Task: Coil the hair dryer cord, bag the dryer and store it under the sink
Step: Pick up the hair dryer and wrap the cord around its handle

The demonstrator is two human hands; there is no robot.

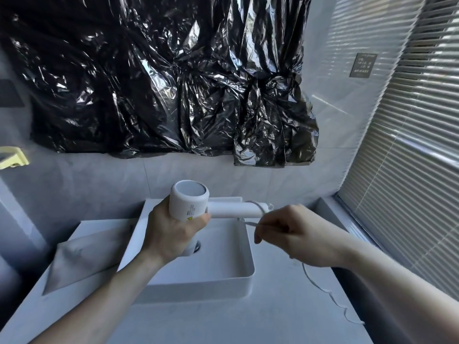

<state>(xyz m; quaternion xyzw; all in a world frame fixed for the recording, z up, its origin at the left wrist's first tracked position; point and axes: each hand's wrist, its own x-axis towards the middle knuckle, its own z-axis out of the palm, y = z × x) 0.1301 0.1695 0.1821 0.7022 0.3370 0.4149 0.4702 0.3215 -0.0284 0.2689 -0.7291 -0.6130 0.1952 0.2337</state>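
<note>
My left hand point(173, 232) grips the barrel of a white hair dryer point(190, 203) above the white square sink point(223, 274); its handle points right. My right hand point(295, 234) pinches the thin white cord point(323, 290) just past the handle's end, where one loop of cord wraps the handle. The rest of the cord trails down over the counter to the right edge. A grey fabric bag point(79, 256) lies flat on the counter left of the sink.
Black plastic sheeting point(161, 78) covers the wall above the sink. Window blinds point(409, 170) run along the right side. A yellow holder point(12, 157) is fixed on the left wall. The grey counter point(211, 321) spreads in front of the sink.
</note>
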